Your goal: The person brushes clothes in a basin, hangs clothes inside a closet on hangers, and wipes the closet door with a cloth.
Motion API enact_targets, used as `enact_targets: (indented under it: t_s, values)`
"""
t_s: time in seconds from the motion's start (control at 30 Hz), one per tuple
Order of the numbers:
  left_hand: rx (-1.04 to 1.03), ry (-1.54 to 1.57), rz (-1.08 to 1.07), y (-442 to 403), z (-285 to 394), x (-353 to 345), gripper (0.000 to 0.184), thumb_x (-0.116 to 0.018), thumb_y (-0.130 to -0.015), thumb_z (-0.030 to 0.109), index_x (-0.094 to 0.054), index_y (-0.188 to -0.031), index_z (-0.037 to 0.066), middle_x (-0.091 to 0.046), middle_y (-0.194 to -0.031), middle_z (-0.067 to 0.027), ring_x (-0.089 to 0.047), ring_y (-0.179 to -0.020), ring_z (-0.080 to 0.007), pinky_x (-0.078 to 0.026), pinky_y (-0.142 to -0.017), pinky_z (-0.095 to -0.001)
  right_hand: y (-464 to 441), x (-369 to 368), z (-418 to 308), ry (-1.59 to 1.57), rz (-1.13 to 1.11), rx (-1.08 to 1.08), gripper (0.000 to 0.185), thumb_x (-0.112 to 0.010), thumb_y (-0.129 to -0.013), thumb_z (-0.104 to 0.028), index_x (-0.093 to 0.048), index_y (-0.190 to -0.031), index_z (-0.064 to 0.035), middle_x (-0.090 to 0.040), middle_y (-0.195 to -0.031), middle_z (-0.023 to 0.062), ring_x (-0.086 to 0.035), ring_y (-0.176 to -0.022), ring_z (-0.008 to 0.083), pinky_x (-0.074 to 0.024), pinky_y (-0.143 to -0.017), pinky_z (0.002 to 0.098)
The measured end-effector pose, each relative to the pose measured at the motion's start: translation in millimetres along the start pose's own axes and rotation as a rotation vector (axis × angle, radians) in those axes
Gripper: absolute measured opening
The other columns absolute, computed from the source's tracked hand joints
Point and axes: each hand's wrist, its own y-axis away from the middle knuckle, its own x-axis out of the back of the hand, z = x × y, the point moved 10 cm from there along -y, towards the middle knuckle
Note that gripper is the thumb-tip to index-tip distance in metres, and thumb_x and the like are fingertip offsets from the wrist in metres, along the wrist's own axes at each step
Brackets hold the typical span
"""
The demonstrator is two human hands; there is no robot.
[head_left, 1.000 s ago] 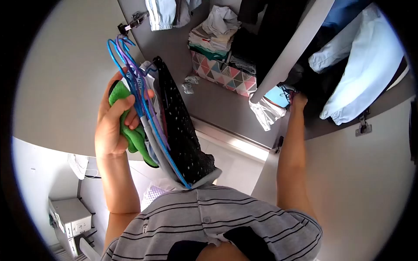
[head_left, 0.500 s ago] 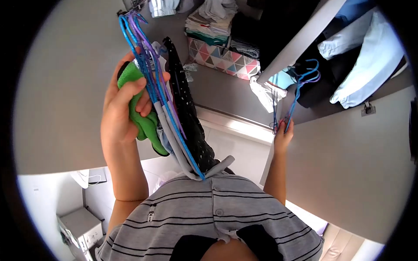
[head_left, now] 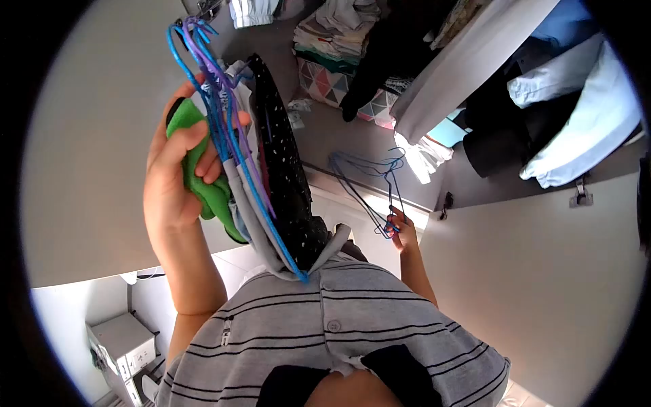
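Closed round a bunch of blue, purple and grey hangers [head_left: 230,159], my left hand [head_left: 178,159] is at the left of the head view. Clothes hang with the bunch: a green garment [head_left: 211,193] pressed under my thumb and a black one with white specks [head_left: 281,163]. The hooks stick up past my fingers. On the other side, my right hand [head_left: 401,232] grips several thin blue wire hangers [head_left: 366,166] at one end. These carry no clothes, and their hooks point up toward the wardrobe.
Inside the wardrobe, a triangle-patterned box [head_left: 324,83] sits below folded clothes [head_left: 337,34]. Grey, black [head_left: 498,136] and pale blue garments [head_left: 576,129] hang at the right. A wardrobe door [head_left: 529,271] stands at the right, a pale panel [head_left: 95,149] at the left.
My right hand has moved left with the wire hangers, which now spread out sideways below the hanging clothes. My left hand keeps its hold on the bunch and has shifted slightly left.
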Motion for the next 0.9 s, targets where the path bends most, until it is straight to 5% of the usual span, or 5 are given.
enact_targets:
  t_s: [0.17,0.47,0.53,0.7,0.9]
  values:
    - [-0.014,-0.032,0.051,-9.7,1.9,-17.0,0.060,-0.047,-0.082,0.011,-0.029,-0.138,-0.003,-0.063,-0.097,-0.0295,-0.033,-0.044,-0.0036,-0.034,-0.042,-0.0176,-59.8,23.2,-43.8,0.130,-0.027,-0.040,0.037,-0.052,-0.090,-0.002,-0.052,-0.126,-0.0020,-0.060,-0.085,0.0066,-0.051,-0.060,0.0112,-0.0392,-0.049,0.0204]
    - [-0.030,-0.131,0.192,-22.1,-7.8,-24.9,0.064,-0.049,-0.085,0.016,-0.025,-0.141,-0.004,-0.063,-0.099,-0.0288,-0.034,-0.042,-0.0002,-0.035,-0.040,-0.0120,-176.5,173.6,-107.2,0.743,0.361,-0.032,0.044,-0.076,-0.073,-0.014,-0.059,-0.113,-0.0030,-0.067,-0.088,0.0071,-0.058,-0.066,0.0142,-0.0427,-0.047,0.0285]
    - [-0.024,-0.143,0.185,-24.7,-10.0,-25.2,0.064,-0.050,-0.085,0.016,-0.025,-0.141,-0.004,-0.063,-0.099,-0.0287,-0.034,-0.041,-0.0002,-0.035,-0.040,-0.0120,-192.4,187.4,-111.6,0.841,0.313,0.025,0.049,-0.079,-0.068,-0.017,-0.059,-0.110,-0.0003,-0.068,-0.093,0.0087,-0.062,-0.078,0.0180,-0.0490,-0.059,0.0373]
    - [-0.015,-0.180,0.203,-27.9,-17.0,-25.0,0.065,-0.051,-0.086,0.016,-0.023,-0.141,-0.004,-0.062,-0.101,-0.0291,-0.034,-0.041,-0.0004,-0.036,-0.040,-0.0120,-243.7,254.5,-86.0,1.125,0.420,0.038,0.066,-0.081,-0.061,-0.022,-0.055,-0.116,0.0025,-0.066,-0.105,0.0133,-0.063,-0.090,0.0244,-0.0494,-0.083,0.0347]
    - [-0.016,-0.147,0.214,-30.8,-24.0,-16.9,0.064,-0.050,-0.087,0.016,-0.023,-0.141,-0.004,-0.062,-0.102,-0.0299,-0.038,-0.042,-0.0005,-0.039,-0.040,-0.0120,-163.5,166.2,-122.7,1.475,0.736,-0.207,0.075,-0.073,-0.067,-0.023,-0.043,-0.136,-0.0206,-0.041,-0.139,0.0198,-0.044,-0.125,0.0360,-0.0396,-0.101,0.0486]
